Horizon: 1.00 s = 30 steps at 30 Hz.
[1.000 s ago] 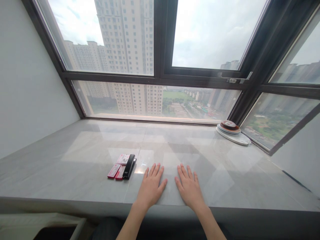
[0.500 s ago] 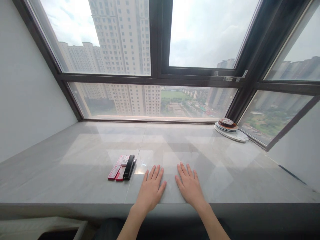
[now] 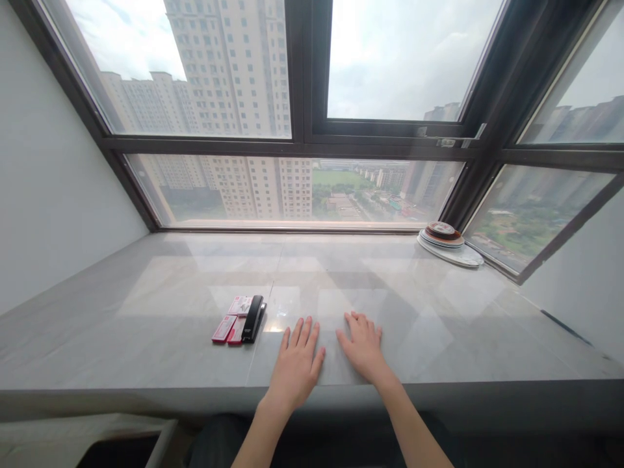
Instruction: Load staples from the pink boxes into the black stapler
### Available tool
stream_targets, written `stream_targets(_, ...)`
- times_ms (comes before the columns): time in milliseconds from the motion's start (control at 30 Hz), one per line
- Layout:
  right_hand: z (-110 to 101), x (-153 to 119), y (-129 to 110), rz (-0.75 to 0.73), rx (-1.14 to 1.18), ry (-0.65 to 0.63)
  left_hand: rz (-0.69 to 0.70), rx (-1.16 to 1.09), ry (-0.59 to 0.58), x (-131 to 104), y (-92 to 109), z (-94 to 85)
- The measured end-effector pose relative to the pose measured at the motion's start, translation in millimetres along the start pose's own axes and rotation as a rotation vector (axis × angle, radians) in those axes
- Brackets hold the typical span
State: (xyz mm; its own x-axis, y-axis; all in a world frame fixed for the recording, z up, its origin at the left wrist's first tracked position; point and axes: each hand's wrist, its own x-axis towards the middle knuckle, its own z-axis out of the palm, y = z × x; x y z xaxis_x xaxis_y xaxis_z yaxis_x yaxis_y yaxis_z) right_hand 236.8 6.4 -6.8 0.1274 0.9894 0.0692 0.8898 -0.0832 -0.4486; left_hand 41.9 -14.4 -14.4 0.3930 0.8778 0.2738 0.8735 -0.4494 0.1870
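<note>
My left hand (image 3: 296, 363) lies palm down on the pale stone sill (image 3: 160, 351), fingers spread, holding nothing. To its right, my right hand (image 3: 361, 344) is over the sill with its fingers slightly bent and apart; nothing is in it, and whether the palm touches the stone I cannot tell. Left of my left hand lies a black stapler (image 3: 252, 318), its front end toward the window or me unclear. Against the stapler's left side sit several small red-and-white boxes (image 3: 225, 328), laid close together. Both hands are apart from these.
A stack of plates (image 3: 449, 246) stands in the far right corner by the window frame (image 3: 292, 148). A thin dark strip (image 3: 565, 326) runs along the right wall. The sill's front edge (image 3: 146, 389) passes under my wrists. A pale open container (image 3: 63, 426) is below at left.
My right hand has drawn slightly inward to the left and its fingers have bent a little. My left hand stays flat. The view has tilted slightly downward.
</note>
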Motion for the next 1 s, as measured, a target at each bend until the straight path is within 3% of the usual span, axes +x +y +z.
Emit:
stream_targets(67,3.9,2.5,-29.0,-0.026,0.146,-0.053,0.011,-0.008,0.007,-9.3,4.0,-2.5)
stream_targets(200,25.3,8.8,-109.5,-0.314,0.435,-0.17,0.038,-0.03,0.003,-32.7,8.8,-5.3)
stream_targets(333,53.8,25.8,-182.6,-0.322,0.47,-0.227,0.044,-0.059,-0.019,-55.4,9.8,-5.4)
stream_targets(433,64.2,39.1,-206.8,-0.337,0.375,-0.182,0.012,-0.107,-0.039,-68.4,13.4,-13.4)
stream_targets(533,60.0,48.0,-196.0,-0.375,0.307,-0.17,-0.057,-0.183,-0.005,-72.8,19.0,-27.7)
stream_targets(667,36.3,52.7,-141.9,-0.408,0.272,-0.196,-0.174,-0.259,0.095,-62.9,20.1,-38.3)
stream_targets(833,9.4,39.0,-75.6,-0.428,0.219,-0.118,-0.253,-0.189,0.137,-38.2,18.3,-26.0)
stream_targets(1000,15.5,20.4,-59.6,-0.372,0.227,0.058,-0.154,-0.076,0.046,-18.7,18.0,-10.1)
